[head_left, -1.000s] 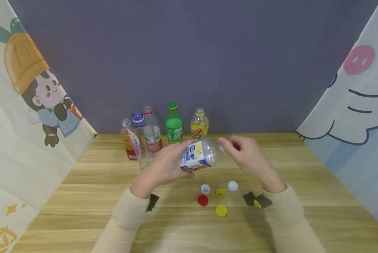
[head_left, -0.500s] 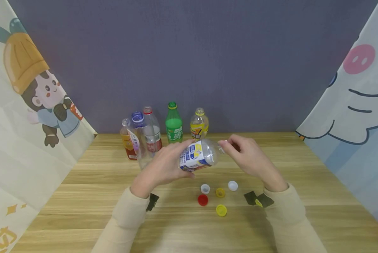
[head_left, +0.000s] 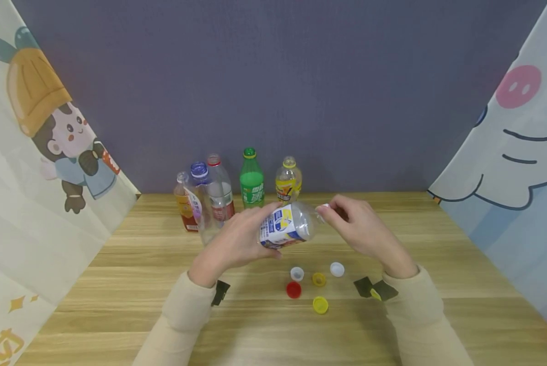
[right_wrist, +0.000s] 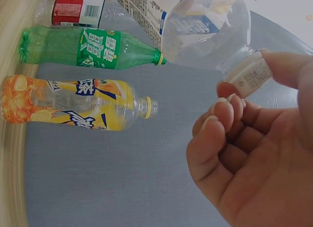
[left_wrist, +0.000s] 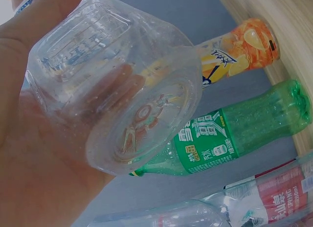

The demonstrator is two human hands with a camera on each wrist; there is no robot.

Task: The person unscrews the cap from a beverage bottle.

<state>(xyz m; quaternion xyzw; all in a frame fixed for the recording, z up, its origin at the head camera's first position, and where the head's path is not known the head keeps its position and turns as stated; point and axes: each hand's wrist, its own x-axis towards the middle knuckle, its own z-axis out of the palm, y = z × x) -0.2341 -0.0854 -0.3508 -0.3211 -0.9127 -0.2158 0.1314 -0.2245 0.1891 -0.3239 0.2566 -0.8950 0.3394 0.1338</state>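
My left hand [head_left: 234, 236] grips a clear plastic bottle [head_left: 283, 223] with a white and blue label. The bottle is held above the table, tilted, its neck toward the right. In the left wrist view the clear base of this bottle [left_wrist: 146, 114] faces the camera. My right hand [head_left: 358, 223] is at the neck. The right wrist view shows its thumb and index finger pinching a white cap [right_wrist: 249, 75] at the bottle's mouth; the other fingers are curled. Whether the cap is threaded on cannot be told.
Capless bottles stand at the back: a green one [head_left: 252, 180], a yellow-labelled one [head_left: 289, 183], a red-labelled one [head_left: 221, 195], a blue-necked one [head_left: 200, 173] and an orange one [head_left: 184, 206]. Several loose caps, including a red cap [head_left: 294, 290], lie in front. Dark patches [head_left: 362, 287] mark the table.
My right hand has turned and shifted very slightly at the neck, and a bit of the white cap now shows between its fingers. The left hand and bottle hold still.
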